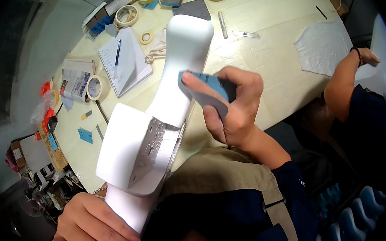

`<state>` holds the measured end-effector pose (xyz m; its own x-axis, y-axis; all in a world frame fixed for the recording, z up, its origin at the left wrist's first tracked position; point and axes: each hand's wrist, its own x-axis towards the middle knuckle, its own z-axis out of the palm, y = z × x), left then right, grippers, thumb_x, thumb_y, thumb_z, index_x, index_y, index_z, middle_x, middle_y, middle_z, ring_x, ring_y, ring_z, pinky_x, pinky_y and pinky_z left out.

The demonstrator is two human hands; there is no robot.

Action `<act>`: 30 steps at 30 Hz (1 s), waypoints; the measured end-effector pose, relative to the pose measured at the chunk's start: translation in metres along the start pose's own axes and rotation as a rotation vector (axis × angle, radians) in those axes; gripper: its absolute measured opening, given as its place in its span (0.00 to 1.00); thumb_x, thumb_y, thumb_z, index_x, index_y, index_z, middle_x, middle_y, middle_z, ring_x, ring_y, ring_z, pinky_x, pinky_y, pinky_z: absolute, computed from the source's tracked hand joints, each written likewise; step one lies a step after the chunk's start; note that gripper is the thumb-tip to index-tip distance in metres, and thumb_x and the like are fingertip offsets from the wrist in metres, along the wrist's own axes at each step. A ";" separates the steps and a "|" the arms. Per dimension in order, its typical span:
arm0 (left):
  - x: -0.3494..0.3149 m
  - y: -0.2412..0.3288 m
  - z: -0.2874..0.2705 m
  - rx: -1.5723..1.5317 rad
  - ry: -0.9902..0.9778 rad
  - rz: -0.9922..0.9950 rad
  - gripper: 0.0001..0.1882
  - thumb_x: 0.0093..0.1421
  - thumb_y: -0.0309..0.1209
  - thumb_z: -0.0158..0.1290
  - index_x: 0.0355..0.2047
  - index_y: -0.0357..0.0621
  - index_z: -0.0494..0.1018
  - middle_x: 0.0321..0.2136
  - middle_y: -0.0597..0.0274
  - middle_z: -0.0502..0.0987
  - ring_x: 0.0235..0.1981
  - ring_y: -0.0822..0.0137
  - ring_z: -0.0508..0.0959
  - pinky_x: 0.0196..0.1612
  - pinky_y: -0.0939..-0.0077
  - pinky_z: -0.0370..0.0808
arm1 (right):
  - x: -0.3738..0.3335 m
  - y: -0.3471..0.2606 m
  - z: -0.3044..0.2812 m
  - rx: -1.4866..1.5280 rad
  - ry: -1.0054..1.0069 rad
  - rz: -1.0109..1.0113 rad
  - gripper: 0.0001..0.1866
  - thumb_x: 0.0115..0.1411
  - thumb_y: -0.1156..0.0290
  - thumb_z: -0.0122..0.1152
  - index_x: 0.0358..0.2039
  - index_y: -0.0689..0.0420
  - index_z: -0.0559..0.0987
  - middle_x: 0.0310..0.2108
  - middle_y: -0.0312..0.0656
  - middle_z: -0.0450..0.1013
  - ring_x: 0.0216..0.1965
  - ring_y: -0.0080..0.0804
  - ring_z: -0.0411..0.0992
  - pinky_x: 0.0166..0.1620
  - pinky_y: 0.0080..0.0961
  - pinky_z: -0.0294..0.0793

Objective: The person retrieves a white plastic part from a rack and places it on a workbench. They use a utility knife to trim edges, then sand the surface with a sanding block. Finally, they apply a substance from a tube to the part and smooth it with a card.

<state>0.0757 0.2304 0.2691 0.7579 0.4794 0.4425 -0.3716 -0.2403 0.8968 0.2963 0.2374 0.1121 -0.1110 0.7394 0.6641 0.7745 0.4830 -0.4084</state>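
Note:
A long white moulded part (pixel 124 144) lies slantwise before me, its smooth rounded far end over the table and its near end by my body. Midway along it is an open recess with a rough, speckled inner wall. My left hand (pixel 94 224) is wrapped round the near end at the lower left. In my right hand (pixel 245 102) is a folded piece of blue-grey sandpaper (pixel 211 93), pinched between thumb and fingers. My index fingertip lies on the sandpaper's edge, next to the narrow neck of the white part; whether it touches the surface I cannot tell.
On the pale table (pixel 258 57) lie a spiral notebook (pixel 117 63) with a pen, a newspaper (pixel 76 80), several tape rolls and a metal blade (pixel 246 34). A white cloth (pixel 321 44) lies at the right, near a co-worker's arm (pixel 342 92). Stacked blue-white pieces (pixel 343 234) stand lower right.

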 end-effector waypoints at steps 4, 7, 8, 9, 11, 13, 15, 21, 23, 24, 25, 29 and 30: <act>0.000 -0.004 -0.002 0.010 0.039 0.009 0.14 0.54 0.27 0.52 0.39 0.52 0.62 0.19 0.62 0.77 0.18 0.66 0.77 0.34 0.73 0.74 | -0.005 -0.005 0.005 0.292 -0.003 0.158 0.20 0.60 0.63 0.42 0.46 0.54 0.79 0.36 0.43 0.59 0.36 0.34 0.58 0.39 0.25 0.61; 0.000 -0.006 -0.007 0.026 0.039 0.015 0.13 0.54 0.27 0.52 0.39 0.52 0.62 0.18 0.63 0.77 0.18 0.66 0.77 0.33 0.73 0.74 | -0.011 -0.007 0.007 0.366 -0.005 0.184 0.21 0.59 0.64 0.42 0.46 0.56 0.78 0.35 0.44 0.60 0.36 0.36 0.57 0.40 0.27 0.61; -0.001 -0.003 -0.002 0.032 0.068 0.022 0.13 0.54 0.27 0.52 0.39 0.52 0.62 0.18 0.63 0.77 0.18 0.66 0.77 0.34 0.72 0.74 | 0.000 0.001 0.005 0.227 0.001 0.100 0.21 0.60 0.63 0.41 0.46 0.57 0.78 0.36 0.44 0.60 0.36 0.35 0.57 0.40 0.27 0.61; -0.002 -0.002 0.002 0.045 0.093 0.046 0.13 0.55 0.28 0.51 0.39 0.52 0.62 0.18 0.63 0.77 0.18 0.66 0.77 0.34 0.72 0.74 | 0.009 0.008 0.005 0.080 0.015 0.001 0.22 0.60 0.62 0.40 0.47 0.58 0.78 0.36 0.44 0.59 0.36 0.35 0.57 0.40 0.27 0.61; -0.006 0.002 0.017 0.071 0.197 0.041 0.14 0.54 0.27 0.53 0.39 0.52 0.62 0.19 0.63 0.77 0.19 0.66 0.77 0.34 0.71 0.74 | 0.008 0.001 0.007 0.163 0.028 0.062 0.20 0.58 0.62 0.44 0.46 0.53 0.78 0.35 0.42 0.61 0.35 0.35 0.58 0.40 0.28 0.59; -0.003 0.000 0.012 0.059 0.155 0.055 0.14 0.53 0.27 0.53 0.39 0.52 0.63 0.19 0.63 0.77 0.19 0.66 0.77 0.35 0.71 0.74 | -0.008 -0.013 0.008 0.351 0.031 0.213 0.19 0.53 0.64 0.51 0.46 0.43 0.79 0.34 0.41 0.63 0.34 0.35 0.59 0.38 0.29 0.56; -0.004 0.000 0.002 0.018 0.028 0.054 0.14 0.53 0.28 0.53 0.39 0.51 0.63 0.20 0.62 0.77 0.20 0.65 0.78 0.36 0.71 0.74 | -0.002 -0.011 0.005 0.255 0.040 0.142 0.18 0.53 0.64 0.51 0.45 0.44 0.79 0.35 0.42 0.64 0.34 0.36 0.59 0.38 0.29 0.57; -0.005 -0.005 0.003 0.049 0.142 0.068 0.13 0.55 0.28 0.52 0.39 0.51 0.63 0.21 0.62 0.77 0.21 0.64 0.78 0.37 0.70 0.73 | 0.000 -0.014 -0.007 0.621 -0.106 0.344 0.18 0.58 0.64 0.46 0.46 0.52 0.78 0.36 0.45 0.63 0.35 0.38 0.59 0.42 0.29 0.59; -0.007 -0.004 0.004 0.052 0.135 0.077 0.13 0.56 0.29 0.51 0.40 0.51 0.63 0.22 0.62 0.77 0.22 0.64 0.78 0.38 0.70 0.73 | -0.007 -0.016 -0.017 0.839 -0.140 0.436 0.19 0.58 0.64 0.47 0.47 0.54 0.77 0.36 0.45 0.62 0.35 0.39 0.59 0.43 0.30 0.60; -0.008 -0.004 0.003 0.051 0.129 0.080 0.12 0.56 0.30 0.51 0.40 0.51 0.62 0.22 0.62 0.77 0.22 0.64 0.78 0.38 0.69 0.73 | -0.008 -0.015 -0.017 0.747 -0.107 0.379 0.19 0.57 0.65 0.48 0.47 0.53 0.77 0.36 0.44 0.62 0.36 0.38 0.60 0.43 0.29 0.59; -0.011 -0.009 0.004 0.050 0.156 0.166 0.05 0.58 0.27 0.45 0.34 0.48 0.60 0.20 0.59 0.76 0.20 0.63 0.78 0.33 0.69 0.75 | -0.004 -0.014 -0.015 0.550 -0.082 0.280 0.19 0.55 0.65 0.50 0.47 0.51 0.78 0.35 0.43 0.62 0.35 0.37 0.60 0.42 0.29 0.59; -0.023 -0.017 0.011 0.069 0.256 0.332 0.10 0.63 0.21 0.33 0.23 0.42 0.57 0.15 0.52 0.76 0.15 0.61 0.79 0.23 0.69 0.80 | 0.022 -0.007 0.001 -0.171 0.050 -0.093 0.20 0.56 0.66 0.47 0.47 0.54 0.78 0.35 0.42 0.58 0.34 0.34 0.58 0.40 0.24 0.60; -0.023 -0.016 0.009 0.069 0.258 0.325 0.10 0.63 0.21 0.33 0.23 0.41 0.58 0.15 0.52 0.76 0.16 0.61 0.79 0.23 0.68 0.80 | 0.024 -0.009 0.004 -0.163 0.065 -0.052 0.19 0.55 0.66 0.48 0.47 0.50 0.79 0.33 0.41 0.59 0.34 0.34 0.58 0.39 0.25 0.60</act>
<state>0.0690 0.2157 0.2442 0.4451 0.5626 0.6967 -0.5258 -0.4655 0.7119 0.2837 0.2529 0.1291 -0.1170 0.6809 0.7230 0.8603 0.4333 -0.2688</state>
